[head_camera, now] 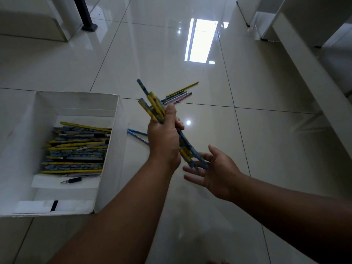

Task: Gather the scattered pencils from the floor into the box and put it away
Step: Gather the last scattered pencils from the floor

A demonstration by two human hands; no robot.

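Yellow and blue pencils point(155, 108) stood bunched in the left hand point(164, 139), whose fingers were closed tight around their middle. Their lower ends touched the fingers of the right hand point(215, 171), which lay open, palm up, at about four o'clock from the fist. More loose pencils point(180, 95) lay on the tiled floor point(266, 140) at one o'clock, two others point(137, 133) just left of the fist. At nine o'clock sat the white box point(114, 141), already holding many pencils.

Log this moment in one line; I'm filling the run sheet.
left hand: grips yellow-and-blue pencil bundle | right hand: open | white cardboard box: part-filled
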